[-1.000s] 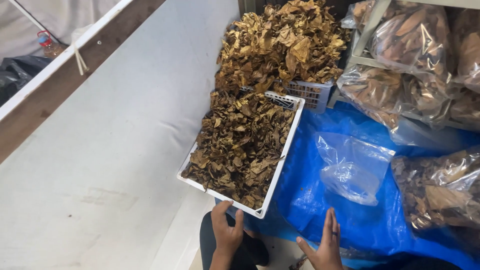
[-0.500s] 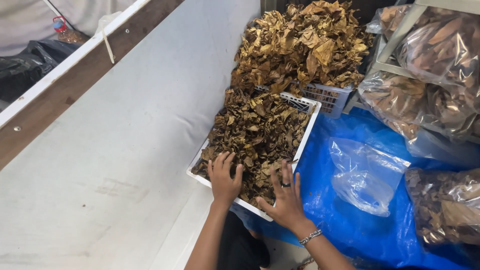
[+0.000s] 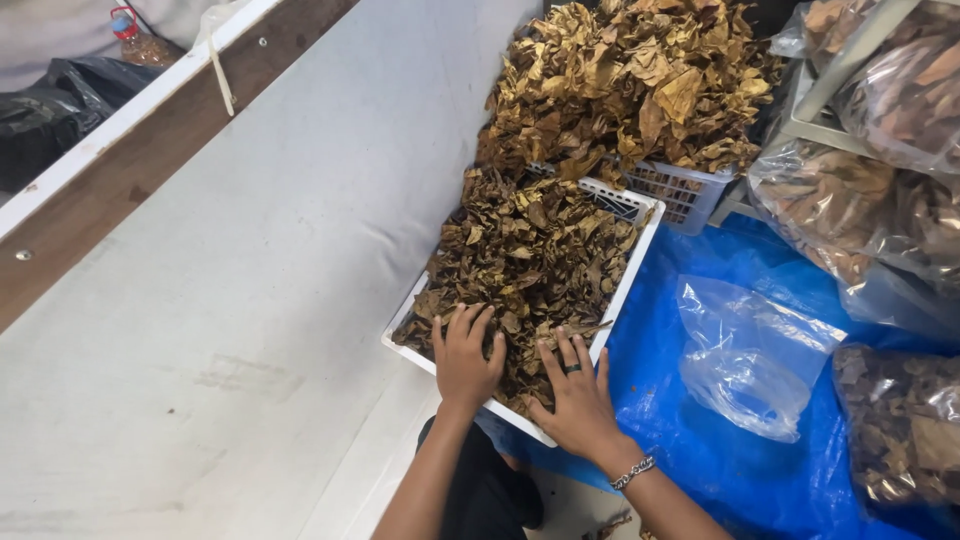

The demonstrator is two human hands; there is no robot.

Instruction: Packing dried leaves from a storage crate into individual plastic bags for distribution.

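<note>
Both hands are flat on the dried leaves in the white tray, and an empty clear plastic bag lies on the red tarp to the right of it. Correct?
Not quite: the tarp is blue, not red, as the head view shows. The rest holds: the left hand and right hand rest flat on the dried leaves in the white tray, and the empty clear plastic bag lies to its right.

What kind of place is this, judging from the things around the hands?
Probably a workshop or store for sorting dried leaves. Both hands, left and right, rest in a white tray of brown leaves, with a heaped basket and filled clear bags on a blue tarp.
</note>
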